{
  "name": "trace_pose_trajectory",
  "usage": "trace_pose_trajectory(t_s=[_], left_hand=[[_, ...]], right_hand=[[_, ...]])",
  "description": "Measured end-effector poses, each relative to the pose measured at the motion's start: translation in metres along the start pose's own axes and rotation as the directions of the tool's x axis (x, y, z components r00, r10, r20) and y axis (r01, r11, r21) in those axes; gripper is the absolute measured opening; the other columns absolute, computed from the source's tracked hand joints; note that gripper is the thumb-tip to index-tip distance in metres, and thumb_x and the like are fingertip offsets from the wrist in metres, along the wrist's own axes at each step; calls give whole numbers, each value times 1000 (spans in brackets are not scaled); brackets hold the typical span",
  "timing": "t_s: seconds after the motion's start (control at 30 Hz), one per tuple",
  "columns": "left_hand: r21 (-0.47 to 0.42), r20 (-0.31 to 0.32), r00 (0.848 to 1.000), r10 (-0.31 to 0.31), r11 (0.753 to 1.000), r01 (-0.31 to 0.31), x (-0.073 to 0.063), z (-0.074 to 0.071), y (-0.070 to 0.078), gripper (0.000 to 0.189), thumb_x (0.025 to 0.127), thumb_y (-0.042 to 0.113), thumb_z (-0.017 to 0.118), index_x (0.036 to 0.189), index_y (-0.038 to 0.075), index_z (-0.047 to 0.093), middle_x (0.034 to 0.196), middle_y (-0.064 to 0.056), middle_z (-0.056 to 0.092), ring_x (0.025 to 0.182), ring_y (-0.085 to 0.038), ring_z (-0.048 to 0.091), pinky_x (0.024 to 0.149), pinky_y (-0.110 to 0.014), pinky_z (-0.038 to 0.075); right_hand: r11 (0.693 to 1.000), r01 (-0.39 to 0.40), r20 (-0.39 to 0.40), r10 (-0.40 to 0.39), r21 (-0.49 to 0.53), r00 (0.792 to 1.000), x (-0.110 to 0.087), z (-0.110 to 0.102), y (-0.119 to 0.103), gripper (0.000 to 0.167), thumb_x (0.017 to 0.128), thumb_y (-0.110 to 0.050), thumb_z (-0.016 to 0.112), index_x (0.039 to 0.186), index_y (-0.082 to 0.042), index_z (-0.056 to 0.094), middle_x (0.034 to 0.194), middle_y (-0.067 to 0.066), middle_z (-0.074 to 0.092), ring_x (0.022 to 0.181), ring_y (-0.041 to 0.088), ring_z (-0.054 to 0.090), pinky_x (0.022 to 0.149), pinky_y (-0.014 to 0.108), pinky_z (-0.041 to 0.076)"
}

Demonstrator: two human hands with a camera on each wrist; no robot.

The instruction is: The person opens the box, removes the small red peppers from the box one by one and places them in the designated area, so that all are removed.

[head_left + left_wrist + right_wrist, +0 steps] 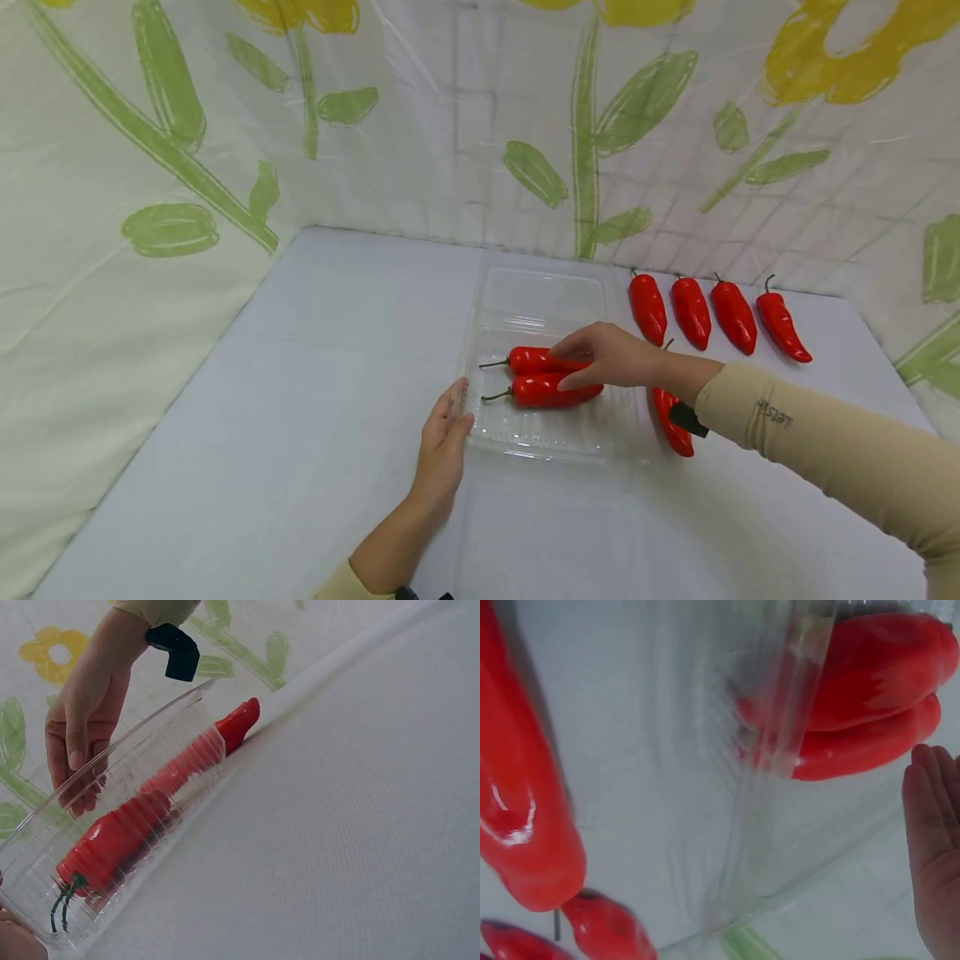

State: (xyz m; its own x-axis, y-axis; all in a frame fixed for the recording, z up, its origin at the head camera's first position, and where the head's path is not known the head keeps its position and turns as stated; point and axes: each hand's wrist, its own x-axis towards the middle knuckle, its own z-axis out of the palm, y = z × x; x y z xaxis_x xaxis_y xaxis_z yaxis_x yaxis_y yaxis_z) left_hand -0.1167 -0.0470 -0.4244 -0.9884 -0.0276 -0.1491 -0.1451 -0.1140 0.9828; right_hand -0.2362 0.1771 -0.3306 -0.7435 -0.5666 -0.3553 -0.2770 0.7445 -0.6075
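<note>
Two red peppers lie side by side in a clear plastic container (540, 435), their green stems toward the left: the far pepper (528, 361) and the near pepper (542, 392). With thumb and fingers my left hand (441, 457) grips the container's left wall. My right hand (621, 355) hovers over the peppers' right ends and partly covers them in the head view. Its fingers are relaxed, with nothing held, and in the left wrist view they hang above the peppers. In the right wrist view its fingertips (922, 761) are beside the peppers, apart from them.
The container's clear lid (543, 292) lies folded back behind it. Another red pepper (672, 427) lies right of the container, partly under my right wrist. Several more peppers (691, 312) form a row at the table's back right. A flower-printed curtain (420, 167) hangs behind the table.
</note>
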Motion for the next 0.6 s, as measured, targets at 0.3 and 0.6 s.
trace_pose_trajectory(t_s=[0.3,0.6], left_hand=[[-1,-3,1000,-5,1000,5,1,0,1,50,96,7,36,146,9,27,155,-3,25,145,-21,17,116,-42,18],[0,6,1000,1,1000,-1,1,-1,0,50,97,7,36,146,9,27,155,-3,25,145,-21,17,115,-40,19]], right_hand=[[997,-7,44,11,-77,999,8,10,-6,47,80,-17,72,123,-3,60,115,10,66,107,25,59,89,37,53],[988,-9,73,20,-151,997,17,23,-9,40,78,-11,73,116,-3,65,105,7,69,97,19,59,88,36,53]])
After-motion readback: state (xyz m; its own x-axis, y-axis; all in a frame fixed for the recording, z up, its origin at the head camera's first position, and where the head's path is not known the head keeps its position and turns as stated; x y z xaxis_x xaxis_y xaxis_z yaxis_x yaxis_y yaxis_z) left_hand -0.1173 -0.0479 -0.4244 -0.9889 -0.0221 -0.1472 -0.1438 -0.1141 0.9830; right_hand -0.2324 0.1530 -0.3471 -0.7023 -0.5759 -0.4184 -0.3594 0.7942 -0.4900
